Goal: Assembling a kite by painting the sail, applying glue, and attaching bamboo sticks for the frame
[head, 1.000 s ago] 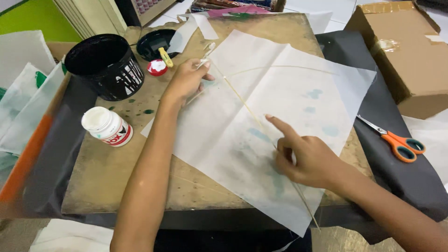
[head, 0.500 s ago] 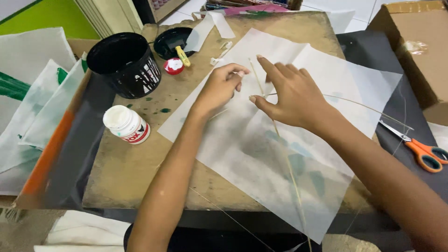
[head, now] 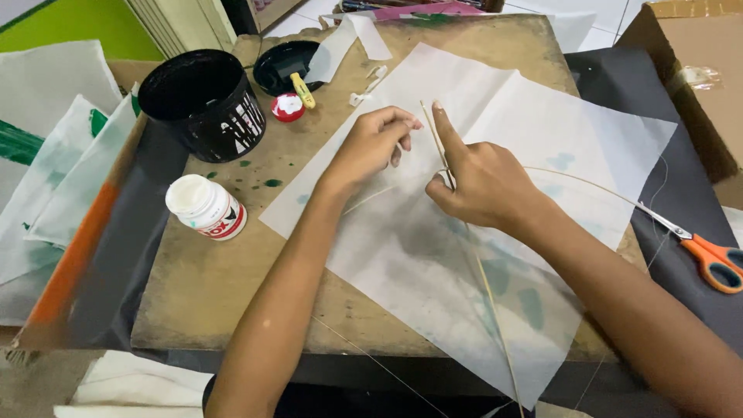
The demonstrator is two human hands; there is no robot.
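Note:
A large sheet of thin white paper (head: 534, 147) lies as a diamond on a worn wooden board (head: 232, 286). A thin straight bamboo stick (head: 495, 317) runs down its middle, and a bent stick (head: 588, 186) arcs across it. My right hand (head: 480, 182) pinches the straight stick near its upper end, index finger pointing up along it. My left hand (head: 375, 143) rests on the paper just left of it, fingers curled at the sticks' crossing. A fine thread (head: 379, 364) trails off the board's near edge.
A black bucket (head: 203, 104) and a black lid (head: 286, 66) holding a small red cap stand at the board's far left. A white glue bottle (head: 207, 207) lies nearby. Orange-handled scissors (head: 708, 255) lie at the right on dark cloth, a cardboard box (head: 689, 70) behind. Paper sheets (head: 46, 178) are stacked left.
My right hand moved from the paper's lower middle up to the stick's upper end beside my left hand. My left hand shifted slightly down toward the crossing.

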